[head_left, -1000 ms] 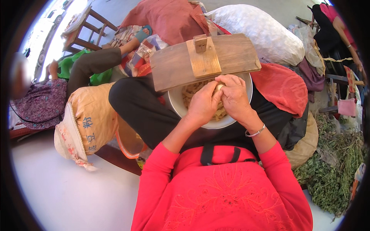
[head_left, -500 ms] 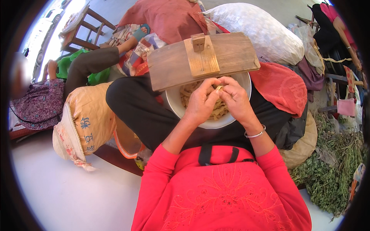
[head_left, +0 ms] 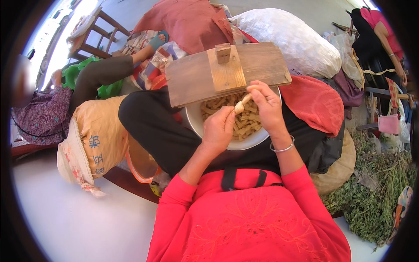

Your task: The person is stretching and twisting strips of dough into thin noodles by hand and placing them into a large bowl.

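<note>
1. The pale floor [head_left: 87, 209] is crowded around the seated person in red: a bulging white sack [head_left: 286, 41] on the far side, a tan sack [head_left: 104, 126] at the left, and a heap of leafy greens [head_left: 371, 205] at the right. It seems everything is packed round the seat, leaving the middle for handwork.

2. A round white bowl [head_left: 194, 129] sits in the lap between legs in dark trousers [head_left: 161, 124]; I take it the thighs steady it and put its contents within easy reach.

3. Across the bowl's far side lies a wooden board [head_left: 262, 65] with a lighter crosspiece and a small block on top. Set there, it leaves the near part open to the hands; what bears its weight is hidden from me.

4. Tan strips [head_left: 248, 124] fill the bowl. Above them, between the two hands, is a pale knotted strip [head_left: 239, 107].

5. The left hand [head_left: 219, 127] has its fingers pinched at the knot, nearer the body. The right hand [head_left: 268, 109], farther out, has its fingers closed on the other end. Gripping both sides probably lets the strip be drawn taut.
</note>
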### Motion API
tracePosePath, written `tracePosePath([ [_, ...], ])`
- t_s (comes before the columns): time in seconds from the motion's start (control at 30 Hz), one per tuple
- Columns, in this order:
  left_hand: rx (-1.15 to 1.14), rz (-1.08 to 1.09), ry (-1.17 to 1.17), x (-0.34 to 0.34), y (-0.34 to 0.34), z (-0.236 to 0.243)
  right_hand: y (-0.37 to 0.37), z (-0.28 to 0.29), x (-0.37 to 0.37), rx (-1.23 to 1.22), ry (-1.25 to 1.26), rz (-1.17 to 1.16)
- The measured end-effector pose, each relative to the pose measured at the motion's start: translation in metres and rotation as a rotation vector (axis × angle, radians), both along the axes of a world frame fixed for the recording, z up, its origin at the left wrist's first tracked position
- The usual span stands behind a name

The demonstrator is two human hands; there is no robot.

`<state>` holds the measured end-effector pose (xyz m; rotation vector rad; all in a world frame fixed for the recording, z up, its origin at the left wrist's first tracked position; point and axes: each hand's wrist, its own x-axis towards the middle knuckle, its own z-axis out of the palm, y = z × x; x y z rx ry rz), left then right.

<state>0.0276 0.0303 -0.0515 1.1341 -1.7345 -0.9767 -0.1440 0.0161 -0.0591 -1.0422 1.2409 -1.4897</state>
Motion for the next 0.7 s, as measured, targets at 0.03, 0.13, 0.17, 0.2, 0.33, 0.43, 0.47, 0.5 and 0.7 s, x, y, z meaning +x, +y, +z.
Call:
tracePosePath([
  [0.03,-0.249,0.038,-0.176,0.005,-0.003,0.003,0.001,0.003,0.0,0.099,-0.202,0.056],
  [0.13,-0.369,0.003,-0.448,0.014,-0.007,0.018,-0.001,0.019,-0.011,-0.057,0.173,0.081],
  [0.17,-0.392,-0.019,-0.477,0.016,-0.008,0.022,-0.004,0.025,-0.013,-0.14,0.35,0.111],
  [0.2,-0.415,-0.041,-0.507,0.018,-0.009,0.025,-0.005,0.034,-0.013,-0.042,0.342,0.22],
  [0.33,-0.461,-0.072,-0.323,0.01,-0.018,0.027,-0.014,0.043,-0.012,0.246,0.206,0.611],
  [0.43,-0.197,-0.094,-0.205,0.007,-0.025,0.022,-0.017,0.04,-0.013,0.376,-0.083,0.661],
  [0.47,-0.069,-0.118,-0.127,0.009,-0.027,0.019,-0.02,0.042,-0.017,0.369,-0.102,0.646],
  [0.5,0.058,-0.14,-0.048,0.012,-0.03,0.015,-0.022,0.044,-0.02,0.363,-0.12,0.631],
  [0.7,0.473,-0.256,0.27,0.028,-0.065,0.033,-0.038,0.054,-0.018,0.264,-0.005,0.469],
])
